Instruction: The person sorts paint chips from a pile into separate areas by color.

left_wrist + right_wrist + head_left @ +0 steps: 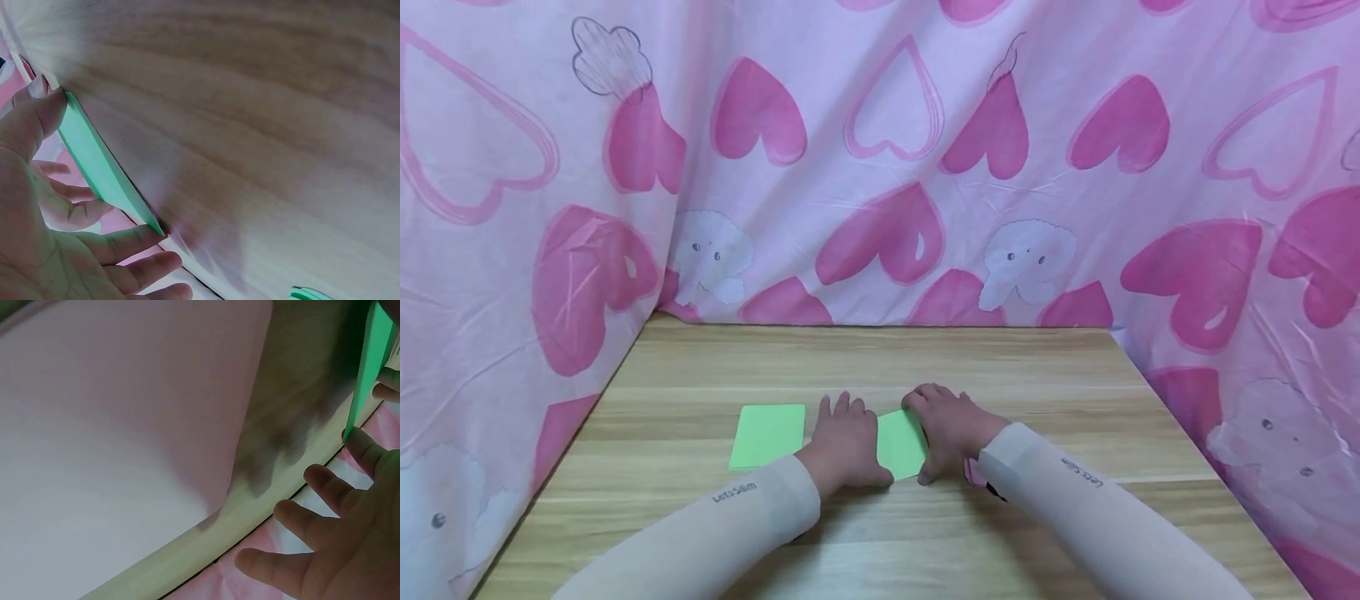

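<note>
Two pale sleeves (715, 533) reach across a wooden table (1037, 383). Left hand (844, 442) and right hand (951, 429) press flat, fingers straight, on a green card (901, 443); another green card (767, 435) lies alongside, seemingly untouched.

- Head view looks forward and down over the table (1000, 367) from near.
- Wrist views sit very close; all share the green card (901, 443) (100, 165) (367, 369).

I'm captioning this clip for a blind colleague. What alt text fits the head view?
Two hands in pale sleeves rest on a green sheet on a wooden table: the left hand on its left edge, the right hand on its right. A second green sheet lies to the left, before a pink heart-print cloth.
</note>
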`<state>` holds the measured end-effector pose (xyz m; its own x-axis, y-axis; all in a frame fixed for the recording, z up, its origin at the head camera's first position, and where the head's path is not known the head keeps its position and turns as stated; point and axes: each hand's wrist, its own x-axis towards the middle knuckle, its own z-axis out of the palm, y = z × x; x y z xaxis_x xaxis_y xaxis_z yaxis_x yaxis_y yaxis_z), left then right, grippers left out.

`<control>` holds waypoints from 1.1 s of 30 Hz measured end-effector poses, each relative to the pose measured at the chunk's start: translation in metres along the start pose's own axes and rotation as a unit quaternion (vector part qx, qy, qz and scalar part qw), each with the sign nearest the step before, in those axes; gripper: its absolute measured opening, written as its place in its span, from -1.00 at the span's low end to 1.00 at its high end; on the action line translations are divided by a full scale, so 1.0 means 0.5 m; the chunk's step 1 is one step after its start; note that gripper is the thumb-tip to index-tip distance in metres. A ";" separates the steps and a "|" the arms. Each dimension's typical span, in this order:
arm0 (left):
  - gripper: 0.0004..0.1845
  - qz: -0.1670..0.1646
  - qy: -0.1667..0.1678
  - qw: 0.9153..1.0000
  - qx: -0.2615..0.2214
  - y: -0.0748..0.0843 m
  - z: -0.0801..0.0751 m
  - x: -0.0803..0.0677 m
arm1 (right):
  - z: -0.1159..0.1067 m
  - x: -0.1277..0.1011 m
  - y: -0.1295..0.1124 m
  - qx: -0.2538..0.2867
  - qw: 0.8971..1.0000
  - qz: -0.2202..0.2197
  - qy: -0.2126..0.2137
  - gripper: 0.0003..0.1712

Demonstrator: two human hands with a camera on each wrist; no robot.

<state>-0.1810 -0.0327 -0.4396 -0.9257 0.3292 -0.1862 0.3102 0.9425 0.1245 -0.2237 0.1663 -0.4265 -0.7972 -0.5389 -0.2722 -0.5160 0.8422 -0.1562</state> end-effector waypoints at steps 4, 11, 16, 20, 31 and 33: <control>-0.03 0.003 0.000 1.000 0.004 0.000 -0.001 0.000 | -0.004 -0.004 -0.005 -0.009 1.000 -0.006 0.007 0.17; 0.18 0.002 -0.004 1.000 -0.002 -0.015 0.003 -0.007 | -0.008 -0.006 -0.010 0.007 1.000 -0.002 0.011 0.19; 0.15 0.006 0.009 1.000 -0.021 -0.036 -0.010 -0.015 | -0.011 -0.004 -0.019 0.025 0.999 -0.008 0.030 0.19; 0.10 0.010 0.027 0.999 -0.038 -0.055 -0.028 -0.025 | -0.009 0.003 -0.027 0.032 0.998 -0.011 0.051 0.17; 0.11 0.003 0.024 0.999 -0.024 -0.117 -0.071 -0.043 | 0.002 0.039 -0.074 0.083 0.993 -0.004 0.081 0.18; 0.11 0.003 0.020 0.999 -0.025 -0.130 -0.079 -0.048 | 0.004 0.047 -0.088 0.084 0.993 -0.001 0.083 0.18</control>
<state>-0.1877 -0.1043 -0.4047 -0.9321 0.3312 -0.1468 0.3053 0.9363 0.1734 -0.2192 0.1164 -0.4277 -0.8438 -0.5246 -0.1128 -0.4699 0.8239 -0.3168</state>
